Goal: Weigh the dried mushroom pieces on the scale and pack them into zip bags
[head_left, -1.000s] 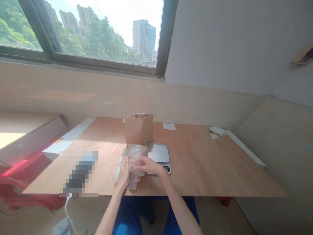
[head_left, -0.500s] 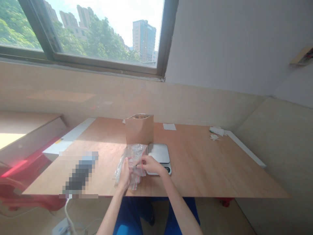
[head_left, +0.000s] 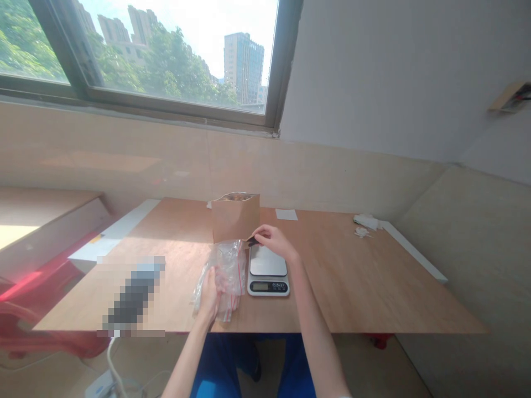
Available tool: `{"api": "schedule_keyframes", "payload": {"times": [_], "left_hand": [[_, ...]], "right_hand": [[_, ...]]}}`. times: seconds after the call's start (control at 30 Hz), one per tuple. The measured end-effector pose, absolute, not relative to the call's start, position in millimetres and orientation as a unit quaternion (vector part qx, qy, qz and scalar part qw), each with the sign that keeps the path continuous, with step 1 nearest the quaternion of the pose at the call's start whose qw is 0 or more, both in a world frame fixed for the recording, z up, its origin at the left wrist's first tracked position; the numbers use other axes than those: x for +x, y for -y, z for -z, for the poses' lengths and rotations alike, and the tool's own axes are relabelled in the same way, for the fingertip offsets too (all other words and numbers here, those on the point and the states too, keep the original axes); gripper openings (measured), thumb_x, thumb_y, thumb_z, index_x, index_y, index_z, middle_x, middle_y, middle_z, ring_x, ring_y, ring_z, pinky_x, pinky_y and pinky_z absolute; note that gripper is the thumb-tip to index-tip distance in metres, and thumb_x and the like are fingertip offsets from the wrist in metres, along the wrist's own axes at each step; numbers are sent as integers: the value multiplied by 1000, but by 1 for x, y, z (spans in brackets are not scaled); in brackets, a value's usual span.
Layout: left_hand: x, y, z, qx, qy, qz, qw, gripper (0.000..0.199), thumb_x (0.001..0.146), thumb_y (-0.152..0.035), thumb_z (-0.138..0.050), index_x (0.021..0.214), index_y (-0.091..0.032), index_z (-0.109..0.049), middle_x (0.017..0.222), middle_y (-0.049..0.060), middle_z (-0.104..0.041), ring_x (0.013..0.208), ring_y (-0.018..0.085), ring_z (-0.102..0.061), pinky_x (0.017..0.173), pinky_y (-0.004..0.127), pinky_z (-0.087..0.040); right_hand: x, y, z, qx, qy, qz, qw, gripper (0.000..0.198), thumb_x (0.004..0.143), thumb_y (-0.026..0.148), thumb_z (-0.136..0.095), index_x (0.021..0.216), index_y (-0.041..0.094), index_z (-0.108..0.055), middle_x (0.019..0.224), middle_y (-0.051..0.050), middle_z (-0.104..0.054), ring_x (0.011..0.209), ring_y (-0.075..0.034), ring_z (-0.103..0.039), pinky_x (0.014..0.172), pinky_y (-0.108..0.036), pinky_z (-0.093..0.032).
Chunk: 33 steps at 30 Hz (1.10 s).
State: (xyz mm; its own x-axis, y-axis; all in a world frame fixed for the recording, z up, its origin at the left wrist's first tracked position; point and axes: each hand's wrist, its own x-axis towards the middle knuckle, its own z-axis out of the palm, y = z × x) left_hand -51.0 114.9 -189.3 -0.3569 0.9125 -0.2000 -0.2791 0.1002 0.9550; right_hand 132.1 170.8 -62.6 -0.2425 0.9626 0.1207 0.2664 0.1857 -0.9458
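My left hand (head_left: pixel 209 290) grips a bunch of clear plastic zip bags (head_left: pixel 230 268) with red seal lines, near the table's front edge. My right hand (head_left: pixel 269 237) is raised over the back left corner of a kitchen scale (head_left: pixel 269 262). Its thumb and fingers pinch a small dark object (head_left: pixel 251 241), too small to name. The scale has a bare steel plate and a display facing me. Just behind the bags stands an open brown paper bag (head_left: pixel 235 218), with brownish contents showing at its mouth.
The wooden table (head_left: pixel 352 287) holds a white paper (head_left: pixel 286 214) at the back and crumpled white scraps (head_left: pixel 367 224) at the back right. A blurred-out dark item (head_left: pixel 133 296) with a cable lies at left. A red chair (head_left: pixel 53 309) stands beside the table.
My right hand has moved from the zip bags up and to the right, over the scale's back corner, with the small dark object. My left hand stays on the bags. The scale's display is now uncovered.
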Motion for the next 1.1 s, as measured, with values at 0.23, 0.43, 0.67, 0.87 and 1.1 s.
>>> {"api": "schedule_keyframes", "payload": {"times": [0.23,0.43,0.67,0.87,1.1], "left_hand": [[-52,-113,187,255,-531,-604,537,28,77,-44,-47,89,-20,-54,77,1,-56,61,12,-52,49,22,-41],[-51,-112,185,236,-529,-609,542,27,77,-43,-47,88,-20,-55,80,2,-58,62,12,-54,53,22,-45],[-52,-116,192,244,-526,-617,532,28,73,-45,-52,82,-19,-56,80,4,-61,67,15,-58,53,23,-45],[-53,-117,196,232,-502,-626,551,33,68,-47,-58,87,-20,-57,80,3,-62,65,15,-58,55,25,-47],[-52,-116,193,236,-503,-626,547,35,69,-47,-56,92,-20,-58,79,2,-62,62,15,-57,53,24,-45]], "right_hand": [[105,-229,2,-424,669,-250,557,9,79,20,-48,82,19,-57,83,-2,-65,80,-13,-62,74,-25,-49],[79,-277,5,-425,690,-176,560,14,81,14,-44,83,22,-56,81,0,-66,80,-13,-62,74,-25,-47],[82,-284,26,-423,713,-176,532,17,84,18,-43,84,23,-58,85,0,-66,82,-15,-62,76,-26,-45],[89,-277,21,-373,717,-225,544,17,84,24,-43,86,21,-60,87,-1,-66,81,-14,-60,74,-24,-45],[90,-270,19,-322,707,-277,565,20,84,29,-43,90,19,-59,92,-3,-64,87,-14,-59,77,-24,-44]]}}
